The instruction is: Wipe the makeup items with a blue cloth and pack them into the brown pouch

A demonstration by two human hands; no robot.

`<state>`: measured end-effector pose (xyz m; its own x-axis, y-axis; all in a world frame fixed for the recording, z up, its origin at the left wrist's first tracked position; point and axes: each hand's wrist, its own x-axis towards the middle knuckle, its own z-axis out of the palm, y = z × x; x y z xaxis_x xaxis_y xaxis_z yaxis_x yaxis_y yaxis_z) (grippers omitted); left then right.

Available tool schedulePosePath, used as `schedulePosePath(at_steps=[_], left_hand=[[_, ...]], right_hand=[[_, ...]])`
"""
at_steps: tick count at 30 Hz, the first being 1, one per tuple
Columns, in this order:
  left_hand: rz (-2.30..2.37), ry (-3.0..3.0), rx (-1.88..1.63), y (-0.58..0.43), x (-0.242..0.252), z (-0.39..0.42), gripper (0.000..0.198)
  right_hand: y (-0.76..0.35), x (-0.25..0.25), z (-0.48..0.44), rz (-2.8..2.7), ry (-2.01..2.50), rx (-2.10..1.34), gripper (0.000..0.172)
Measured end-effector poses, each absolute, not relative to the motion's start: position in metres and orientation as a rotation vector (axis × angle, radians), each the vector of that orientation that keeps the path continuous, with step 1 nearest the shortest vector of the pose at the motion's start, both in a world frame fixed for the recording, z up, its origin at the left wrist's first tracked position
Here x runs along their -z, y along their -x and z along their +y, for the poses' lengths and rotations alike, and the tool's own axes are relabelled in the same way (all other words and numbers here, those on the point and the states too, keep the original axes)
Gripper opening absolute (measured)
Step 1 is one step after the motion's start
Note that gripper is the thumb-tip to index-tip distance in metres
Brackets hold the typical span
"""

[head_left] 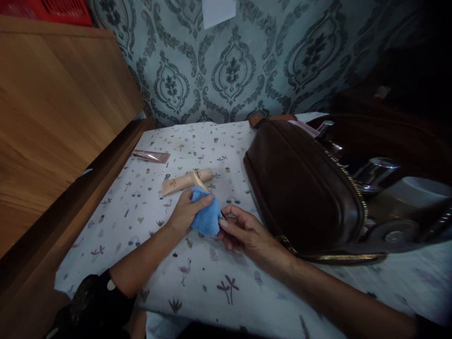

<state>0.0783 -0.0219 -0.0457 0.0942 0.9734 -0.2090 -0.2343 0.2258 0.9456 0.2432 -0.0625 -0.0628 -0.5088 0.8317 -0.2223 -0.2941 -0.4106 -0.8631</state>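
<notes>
My left hand (183,211) is closed on a small fluffy blue cloth (206,217), the thumb lying over its front. My right hand (242,228) is at the cloth's right edge, its fingers pinched around a thin dark tip that I cannot make out. Most of whatever the cloth covers is hidden. A pale curved strip (199,181) shows just above the cloth; whether it belongs to something inside is unclear. Just beyond my hands lies a beige cosmetic tube (180,184). Farther left rests a shiny pink tube (151,156).
On the right a dark brown toiletry bag (296,183) stands unzipped, holding several bottles, including a silver-capped one (376,172). Printed white cloth (197,282) covers the table. A wooden cabinet (67,94) borders the left, with a red basket (67,12) on top. Patterned wallpaper (231,70) is behind.
</notes>
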Motion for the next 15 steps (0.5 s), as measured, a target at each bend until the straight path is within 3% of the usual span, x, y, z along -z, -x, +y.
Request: schedulePosePath(at_steps=[8,15], left_hand=[[0.95,-0.693,-1.442,-0.064,0.042,-0.005,0.042],[0.92,-0.791,-1.219,-0.067,0.045,-0.013,0.048]], right_hand=[[-0.243,0.062,-0.065,-1.088,0.805,-2.036,0.044],[-0.243,0.062,-0.065,-1.047,0.804,-2.028,0.046]])
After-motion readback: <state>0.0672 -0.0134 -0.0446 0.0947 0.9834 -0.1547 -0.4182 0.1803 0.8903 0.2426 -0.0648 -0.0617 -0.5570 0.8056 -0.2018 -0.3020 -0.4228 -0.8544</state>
